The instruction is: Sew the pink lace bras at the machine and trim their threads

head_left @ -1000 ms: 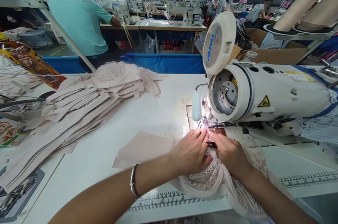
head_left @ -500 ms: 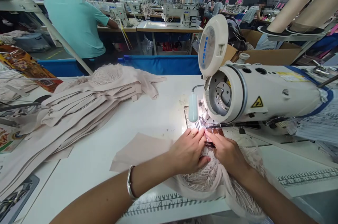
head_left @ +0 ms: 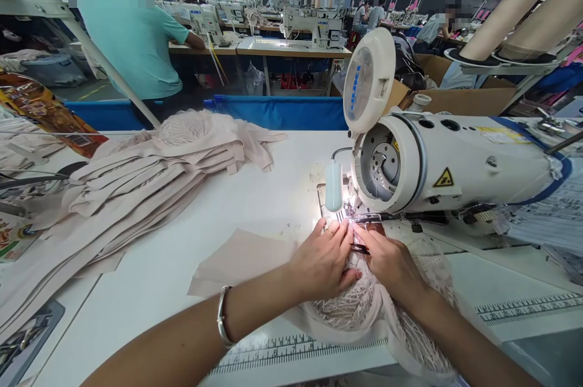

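My left hand (head_left: 324,262) presses a pale pink piece of lace fabric (head_left: 348,302) against the sewing machine's bed, fingers close together and thumb lower down. My right hand (head_left: 392,262) pinches the same fabric from the other side, its fingertips nearly touching the left ones. Between the hands shows a slim dark tool (head_left: 359,248), mostly hidden under the right fingers. The fingertips lie just in front of the lit needle area of the white sewing machine (head_left: 473,156), whose round end cover (head_left: 368,80) stands open. A plain flap of fabric (head_left: 241,262) spreads left.
A heap of pale pink fabric strips (head_left: 182,168) covers the table's left side, beside a brown snack packet (head_left: 45,110). A small lamp (head_left: 333,186) hangs by the needle. Large thread cones (head_left: 501,22) stand at right. A co-worker in a turquoise shirt (head_left: 130,41) sits beyond.
Both hands stay at the needle area with almost the same grip. The left fingertips have shifted very slightly up; the fabric looks nearly unmoved.
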The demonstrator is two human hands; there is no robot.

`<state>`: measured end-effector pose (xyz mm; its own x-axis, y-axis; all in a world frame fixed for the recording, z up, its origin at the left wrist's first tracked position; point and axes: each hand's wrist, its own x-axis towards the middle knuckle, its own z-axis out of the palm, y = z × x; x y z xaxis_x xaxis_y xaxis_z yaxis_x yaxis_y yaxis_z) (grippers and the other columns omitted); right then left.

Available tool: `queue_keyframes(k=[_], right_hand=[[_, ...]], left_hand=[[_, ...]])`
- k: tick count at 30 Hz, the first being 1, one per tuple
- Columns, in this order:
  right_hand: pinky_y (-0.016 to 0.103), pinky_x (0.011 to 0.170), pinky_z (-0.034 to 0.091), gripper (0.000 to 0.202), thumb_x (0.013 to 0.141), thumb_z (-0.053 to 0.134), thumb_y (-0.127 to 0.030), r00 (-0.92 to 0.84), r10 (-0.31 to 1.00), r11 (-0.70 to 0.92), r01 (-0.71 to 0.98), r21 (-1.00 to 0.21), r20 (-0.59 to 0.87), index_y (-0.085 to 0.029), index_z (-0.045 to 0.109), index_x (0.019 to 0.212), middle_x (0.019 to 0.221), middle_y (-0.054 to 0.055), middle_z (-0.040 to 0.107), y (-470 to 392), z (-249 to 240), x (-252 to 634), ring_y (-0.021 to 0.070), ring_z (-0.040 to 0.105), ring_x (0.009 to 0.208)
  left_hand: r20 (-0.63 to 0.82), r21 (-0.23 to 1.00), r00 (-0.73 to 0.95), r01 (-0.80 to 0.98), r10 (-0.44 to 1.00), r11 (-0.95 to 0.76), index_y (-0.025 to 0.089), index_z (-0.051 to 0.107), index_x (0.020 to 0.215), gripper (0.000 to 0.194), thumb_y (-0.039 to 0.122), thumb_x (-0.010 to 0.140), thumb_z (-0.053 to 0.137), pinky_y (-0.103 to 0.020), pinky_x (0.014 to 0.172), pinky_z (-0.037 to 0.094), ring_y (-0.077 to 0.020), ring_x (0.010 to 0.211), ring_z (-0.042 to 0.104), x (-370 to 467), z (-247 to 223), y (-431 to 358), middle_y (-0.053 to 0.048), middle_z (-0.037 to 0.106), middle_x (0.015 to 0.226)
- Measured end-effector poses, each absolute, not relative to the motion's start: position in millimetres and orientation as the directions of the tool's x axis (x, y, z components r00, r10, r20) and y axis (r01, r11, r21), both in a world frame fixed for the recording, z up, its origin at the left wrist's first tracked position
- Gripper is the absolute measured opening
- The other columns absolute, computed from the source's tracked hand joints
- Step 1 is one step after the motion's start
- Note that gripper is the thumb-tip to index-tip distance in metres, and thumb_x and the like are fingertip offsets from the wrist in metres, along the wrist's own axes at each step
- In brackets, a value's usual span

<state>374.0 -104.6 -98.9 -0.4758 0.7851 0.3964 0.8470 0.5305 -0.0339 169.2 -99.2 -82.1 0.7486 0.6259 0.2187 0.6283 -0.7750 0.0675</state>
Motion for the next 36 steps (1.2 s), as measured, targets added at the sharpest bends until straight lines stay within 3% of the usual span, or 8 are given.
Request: queue_keyframes(k=[10,14,17,21,25,30,36], right_hand=[[0.027,0.061,0.053,0.034,0.091,0.042,-0.007,-0.465,0.750,0.541,0.841,-0.031,0.471,-0.012,0.065,0.115,0.086,0.008,0.076,-102.4,-91.4,367.5,0.0204,0.072,0.070],[0.027,0.050,0.045,0.015,0.083,0.048,-0.009,-0.354,0.838,0.440,0.888,-0.132,0.414,-0.020,0.058,0.085,0.073,0.003,0.067,-99.3,-88.9,367.9,0.0178,0.064,0.056],[0.027,0.049,0.044,0.010,0.079,0.051,-0.012,-0.297,0.880,0.391,0.896,-0.210,0.371,-0.022,0.051,0.080,0.076,0.002,0.064,-99.3,-84.9,371.1,0.0167,0.060,0.053],[0.026,0.063,0.053,0.030,0.080,0.045,-0.007,-0.381,0.867,0.476,0.825,-0.306,0.322,-0.020,0.059,0.104,0.093,0.005,0.067,-102.3,-78.8,375.8,0.0172,0.068,0.072],[0.026,0.066,0.055,0.040,0.086,0.041,-0.007,-0.440,0.834,0.532,0.800,-0.275,0.333,-0.019,0.062,0.119,0.099,0.007,0.066,-102.6,-78.4,376.4,0.0168,0.070,0.077],[0.026,0.065,0.054,0.037,0.087,0.043,-0.007,-0.456,0.833,0.524,0.832,-0.182,0.312,-0.019,0.065,0.115,0.101,0.007,0.068,-97.3,-81.2,373.9,0.0177,0.069,0.076],[0.026,0.063,0.048,0.024,0.085,0.045,-0.005,-0.457,0.852,0.497,0.859,-0.121,0.256,-0.019,0.063,0.089,0.085,0.005,0.068,-89.3,-78.6,368.0,0.0167,0.065,0.069]], left_hand=[[0.259,0.019,0.734,0.647,0.628,-0.763,0.000,0.046,0.142,0.070,0.055,0.100,0.037,-0.050,0.110,0.031,-0.0349,0.129,0.052,167.4,-83.0,-99.3,-0.023,0.051,0.147],[0.296,-0.129,0.798,0.578,0.525,-0.806,0.000,0.059,0.126,0.046,0.031,0.104,0.034,-0.045,0.109,0.034,-0.0324,0.123,0.056,170.5,-84.3,-104.3,-0.022,0.063,0.132],[0.269,-0.184,0.846,0.514,0.461,-0.838,0.001,0.060,0.125,0.038,0.018,0.101,0.035,-0.044,0.110,0.036,-0.0315,0.118,0.060,173.0,-80.9,-111.5,-0.019,0.066,0.123],[0.219,-0.091,0.844,0.517,0.490,-0.851,0.006,0.051,0.138,0.044,0.025,0.099,0.043,-0.051,0.111,0.036,-0.0389,0.131,0.051,171.8,-75.6,-114.5,-0.019,0.058,0.135],[0.162,0.005,0.856,0.496,0.490,-0.868,0.011,0.054,0.137,0.042,0.025,0.098,0.049,-0.054,0.110,0.038,-0.0401,0.133,0.048,167.6,-74.9,-104.9,-0.018,0.055,0.138],[0.154,0.156,0.853,0.477,0.499,-0.865,0.018,0.066,0.125,0.032,0.015,0.097,0.050,-0.052,0.107,0.042,-0.0335,0.127,0.053,160.1,-73.2,-85.9,-0.012,0.060,0.135],[0.268,0.260,0.841,0.407,0.470,-0.876,0.019,0.071,0.109,0.028,0.009,0.092,0.051,-0.045,0.097,0.047,-0.0269,0.113,0.057,149.9,-67.4,-69.6,-0.010,0.067,0.115]])
